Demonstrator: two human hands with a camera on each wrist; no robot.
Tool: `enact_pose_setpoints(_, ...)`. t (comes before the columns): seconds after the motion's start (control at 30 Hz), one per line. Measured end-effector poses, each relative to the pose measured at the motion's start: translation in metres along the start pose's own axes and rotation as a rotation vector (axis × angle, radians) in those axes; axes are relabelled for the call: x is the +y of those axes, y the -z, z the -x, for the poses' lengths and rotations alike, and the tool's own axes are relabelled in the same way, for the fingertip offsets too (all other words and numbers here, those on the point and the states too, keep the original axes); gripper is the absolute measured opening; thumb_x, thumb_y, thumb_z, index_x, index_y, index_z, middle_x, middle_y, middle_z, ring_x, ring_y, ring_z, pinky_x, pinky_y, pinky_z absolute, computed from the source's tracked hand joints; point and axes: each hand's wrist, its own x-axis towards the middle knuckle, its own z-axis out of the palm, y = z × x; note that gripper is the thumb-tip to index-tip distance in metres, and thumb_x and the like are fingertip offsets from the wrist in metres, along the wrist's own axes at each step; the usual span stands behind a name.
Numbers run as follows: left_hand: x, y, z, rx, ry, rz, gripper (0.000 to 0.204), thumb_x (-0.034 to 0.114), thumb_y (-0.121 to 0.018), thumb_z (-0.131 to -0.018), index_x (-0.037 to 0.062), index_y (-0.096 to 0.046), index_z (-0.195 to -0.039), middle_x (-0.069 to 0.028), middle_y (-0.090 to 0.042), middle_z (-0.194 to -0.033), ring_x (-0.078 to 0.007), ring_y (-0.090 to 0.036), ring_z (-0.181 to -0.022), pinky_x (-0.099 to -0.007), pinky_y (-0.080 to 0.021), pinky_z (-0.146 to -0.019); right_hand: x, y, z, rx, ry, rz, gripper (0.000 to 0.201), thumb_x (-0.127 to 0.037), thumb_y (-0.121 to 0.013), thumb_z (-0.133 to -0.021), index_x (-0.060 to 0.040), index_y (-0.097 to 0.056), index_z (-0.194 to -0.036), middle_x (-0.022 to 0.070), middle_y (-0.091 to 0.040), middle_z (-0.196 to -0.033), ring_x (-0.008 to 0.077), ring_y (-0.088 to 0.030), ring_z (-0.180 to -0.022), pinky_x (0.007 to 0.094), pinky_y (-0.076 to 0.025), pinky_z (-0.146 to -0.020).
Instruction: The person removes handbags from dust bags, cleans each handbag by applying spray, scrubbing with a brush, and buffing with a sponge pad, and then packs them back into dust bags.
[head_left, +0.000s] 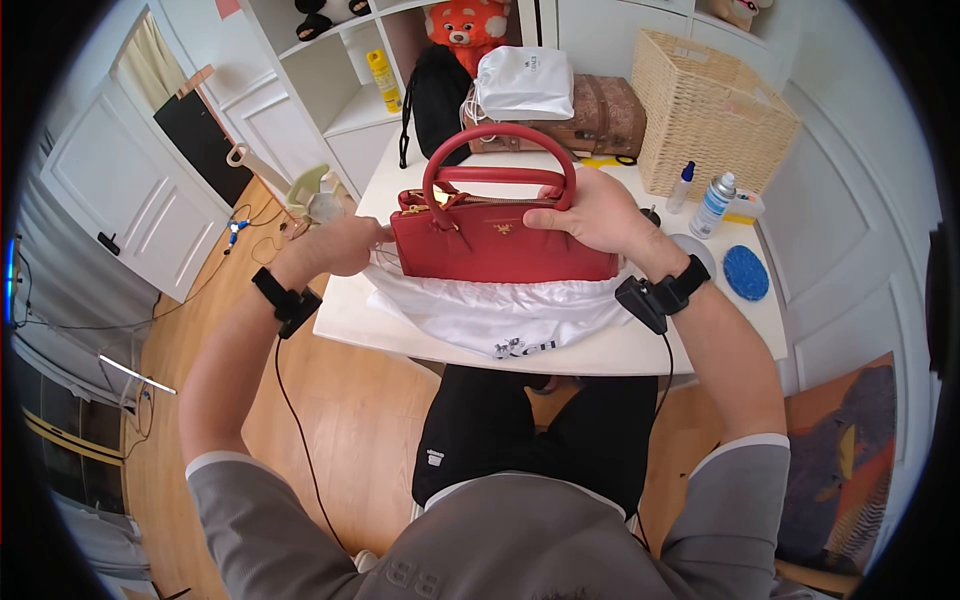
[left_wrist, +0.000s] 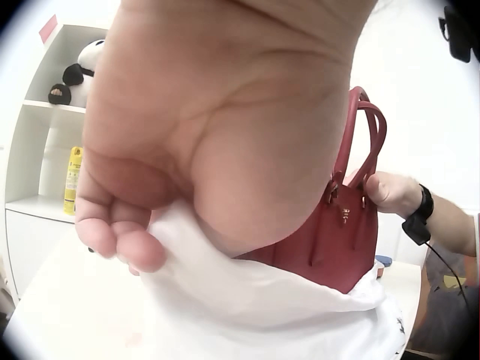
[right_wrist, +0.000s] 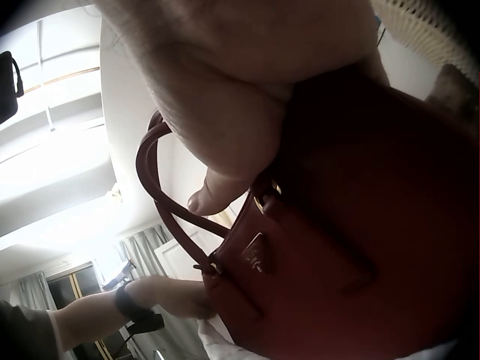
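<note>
A red handbag (head_left: pixel 480 245) with two upright handles stands at the table's front, its lower part inside a white cloth bag (head_left: pixel 500 320). My right hand (head_left: pixel 605 215) grips the handbag's upper right, thumb over its front near the handle base. At the bag's left end, my left hand (head_left: pixel 345 245) pinches the cloth bag's edge; in the left wrist view the white cloth (left_wrist: pixel 225 300) runs up to the curled fingers (left_wrist: pixel 131 240). The right wrist view shows the handbag (right_wrist: pixel 360 225) close up under the right hand (right_wrist: pixel 225 97). The left fingertips are partly hidden.
Behind stand a black drawstring bag (head_left: pixel 438 100), a brown case (head_left: pixel 610 115) with a white pouch (head_left: pixel 525 85) on it, and a wicker basket (head_left: pixel 700 120). On the right are a spray can (head_left: pixel 713 205), a small bottle (head_left: pixel 682 187) and a blue sponge disc (head_left: pixel 745 273).
</note>
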Motion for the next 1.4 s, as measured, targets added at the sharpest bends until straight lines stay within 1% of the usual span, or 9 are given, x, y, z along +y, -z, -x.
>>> enact_pose_setpoints(0.2, 0.017, 0.011, -0.013, -0.001, 0.282, 0.045, 0.055, -0.005, -0.047, -0.085, 0.006, -0.074, -0.132, -0.0244, -0.075, -0.111, -0.042, -0.071, -0.109, -0.0495, -0.056, -0.099, 0.0, -0.002, -0.003, 0.022, -0.036, 0.0, 0.047, -0.052, -0.087, -0.084, -0.0126, -0.082, -0.111, 0.0094, -0.08, -0.093, 0.0248, -0.077, -0.088, 0.0379, -0.058, -0.084)
enact_pose_setpoints(0.4, 0.019, 0.037, -0.02, 0.559, 0.178, 0.361, 0.048, -0.008, -0.049, -0.081, -0.0013, -0.077, -0.119, -0.0264, -0.076, -0.111, -0.0408, -0.075, -0.102, -0.0441, -0.058, -0.094, -0.008, 0.003, 0.002, 0.024, -0.048, 0.055, 0.05, -0.054, -0.087, -0.084, -0.0102, -0.083, -0.107, 0.0103, -0.08, -0.091, 0.0258, -0.077, -0.087, 0.0392, -0.058, -0.084)
enact_pose_setpoints(0.53, 0.048, 0.086, -0.02, 0.513, 0.244, 0.629, 0.059, -0.013, -0.044, -0.078, -0.006, -0.07, -0.131, -0.0166, -0.078, -0.119, -0.0175, -0.072, -0.097, -0.0307, -0.057, -0.086, -0.011, -0.001, 0.004, 0.041, -0.057, 0.173, 0.058, -0.06, -0.087, -0.079, -0.0102, -0.083, -0.108, 0.0107, -0.079, -0.087, 0.0275, -0.077, -0.084, 0.0413, -0.059, -0.083)
enact_pose_setpoints(0.9, 0.086, 0.088, -0.024, -0.053, 0.073, 0.565, 0.082, 0.012, -0.079, -0.084, 0.0005, -0.047, -0.159, -0.0142, -0.071, -0.133, -0.0202, -0.069, -0.112, -0.0356, -0.054, -0.101, -0.012, 0.005, 0.0, 0.044, -0.106, 0.128, 0.063, -0.064, -0.091, -0.07, -0.0031, -0.078, -0.08, 0.0131, -0.075, -0.073, 0.0308, -0.076, -0.073, 0.0413, -0.058, -0.071)
enact_pose_setpoints(0.93, 0.079, 0.069, -0.033, 0.191, -0.104, 0.681, 0.067, 0.026, -0.086, -0.088, -0.0046, -0.062, -0.142, -0.0123, -0.076, -0.1, -0.016, -0.07, -0.09, -0.0338, -0.058, -0.083, -0.012, 0.005, -0.001, 0.019, -0.124, 0.126, 0.065, -0.065, -0.09, -0.07, -0.0026, -0.078, -0.082, 0.0137, -0.075, -0.075, 0.0315, -0.076, -0.075, 0.0417, -0.058, -0.072)
enact_pose_setpoints(1.07, 0.086, 0.061, -0.059, 0.209, 0.05, 0.825, 0.03, 0.02, -0.071, -0.101, -0.0032, -0.074, -0.12, -0.0064, -0.074, -0.088, -0.0136, -0.069, -0.079, -0.0335, -0.06, -0.072, -0.014, 0.008, 0.0, -0.051, -0.095, 0.126, 0.067, -0.062, -0.09, -0.073, 0.0002, -0.078, -0.095, 0.0158, -0.076, -0.086, 0.0296, -0.076, -0.084, 0.0407, -0.058, -0.08)
enact_pose_setpoints(1.23, 0.078, 0.045, -0.074, 0.233, 0.174, 0.755, 0.034, 0.029, -0.064, -0.103, -0.0002, -0.074, -0.116, -0.0032, -0.073, -0.089, -0.0131, -0.068, -0.081, -0.0309, -0.058, -0.071, 0.031, 0.018, 0.021, 0.117, 0.203, -0.368, 0.053, -0.041, -0.086, -0.087, 0.0003, -0.075, -0.118, 0.0157, -0.076, -0.094, 0.0231, -0.072, -0.092, 0.0375, -0.056, -0.088)
enact_pose_setpoints(1.3, 0.068, 0.037, -0.077, 0.232, 0.116, 0.891, 0.036, 0.031, -0.063, -0.104, 0.0008, -0.074, -0.12, -0.0051, -0.075, -0.1, -0.0142, -0.069, -0.094, -0.0314, -0.057, -0.082, 0.059, 0.026, 0.036, 0.4, -0.006, -0.443, 0.048, -0.036, -0.082, -0.091, -0.0003, -0.072, -0.122, 0.0174, -0.075, -0.096, 0.0266, -0.072, -0.091, 0.0373, -0.056, -0.09)
enact_pose_setpoints(1.4, 0.073, 0.032, -0.076, 0.271, 0.109, 1.005, 0.04, 0.035, -0.062, -0.105, 0.0013, -0.074, -0.123, -0.0076, -0.076, -0.115, -0.0162, -0.069, -0.108, -0.032, -0.054, -0.096, 0.102, 0.018, 0.06, 0.27, -0.251, -0.089, 0.042, -0.031, -0.077, -0.093, 0.001, -0.072, -0.12, 0.0229, -0.076, -0.101, 0.0334, -0.073, -0.097, 0.0401, -0.056, -0.092)
